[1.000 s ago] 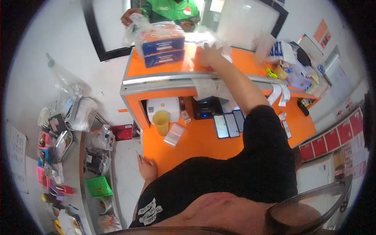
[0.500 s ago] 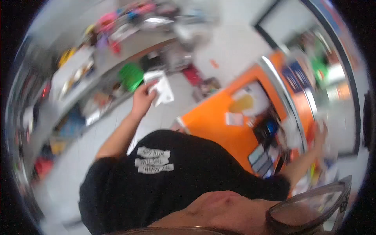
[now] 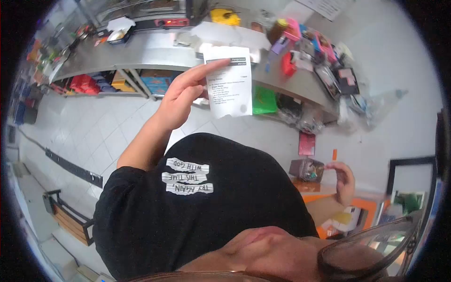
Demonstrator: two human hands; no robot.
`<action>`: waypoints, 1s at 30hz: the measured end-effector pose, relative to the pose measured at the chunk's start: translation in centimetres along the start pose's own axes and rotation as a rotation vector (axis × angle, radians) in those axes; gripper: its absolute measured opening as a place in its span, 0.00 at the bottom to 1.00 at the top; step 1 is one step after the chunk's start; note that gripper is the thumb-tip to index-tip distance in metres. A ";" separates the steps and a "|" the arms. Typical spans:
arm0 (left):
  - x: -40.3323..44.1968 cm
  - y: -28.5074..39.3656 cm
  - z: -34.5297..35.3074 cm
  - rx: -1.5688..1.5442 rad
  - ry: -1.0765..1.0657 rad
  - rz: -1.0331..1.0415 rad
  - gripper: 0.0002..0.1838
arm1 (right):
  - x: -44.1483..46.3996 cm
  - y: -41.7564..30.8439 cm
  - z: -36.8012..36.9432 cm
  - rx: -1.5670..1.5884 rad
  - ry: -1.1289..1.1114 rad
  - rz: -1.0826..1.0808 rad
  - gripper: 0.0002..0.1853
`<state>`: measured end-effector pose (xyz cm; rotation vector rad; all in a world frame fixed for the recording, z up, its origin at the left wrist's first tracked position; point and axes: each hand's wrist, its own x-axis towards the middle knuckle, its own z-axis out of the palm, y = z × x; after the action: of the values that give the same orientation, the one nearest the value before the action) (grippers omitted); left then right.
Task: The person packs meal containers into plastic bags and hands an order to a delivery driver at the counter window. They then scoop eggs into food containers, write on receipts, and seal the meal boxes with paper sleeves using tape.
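A long grey metal counter, cluttered along its top, is the largest piece of furniture. Well apart from it, towards the person's right, is an orange-faced desk, mostly cut off by the arm and eyeglasses. A bright green plastic basket sits below the counter's front edge.

Between the counter and the person's chest is a white printed paper slip, raised in the left hand. That index finger lies straight across the printed face; the thumb is bent near the edge, and what presses from behind is hidden. The right hand, well apart from the counter, has loosely curved, parted fingers with nothing visible in them.

The step in hand appears to be presenting the print to view. The next move probably calls for a light, steady pinch, with the index finger clear of the upper lines.
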<state>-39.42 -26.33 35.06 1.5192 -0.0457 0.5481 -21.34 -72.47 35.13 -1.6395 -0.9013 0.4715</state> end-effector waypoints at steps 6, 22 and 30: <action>-0.1 -5.1 -0.3 0.106 0.102 -0.058 0.33 | 10.1 9.9 1.5 0.068 -0.346 0.184 0.28; 25.4 -14.8 -14.9 0.858 0.378 -0.220 0.23 | 69.7 25.2 7.3 -0.618 -0.444 -0.063 0.15; 44.0 -34.5 -21.7 1.205 -0.041 -0.584 0.17 | 92.7 39.8 14.2 -1.321 -0.215 -0.100 0.21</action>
<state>5.29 9.52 17.26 2.5579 0.8042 0.0102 38.58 5.34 8.07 -2.7131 -1.6209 -0.1088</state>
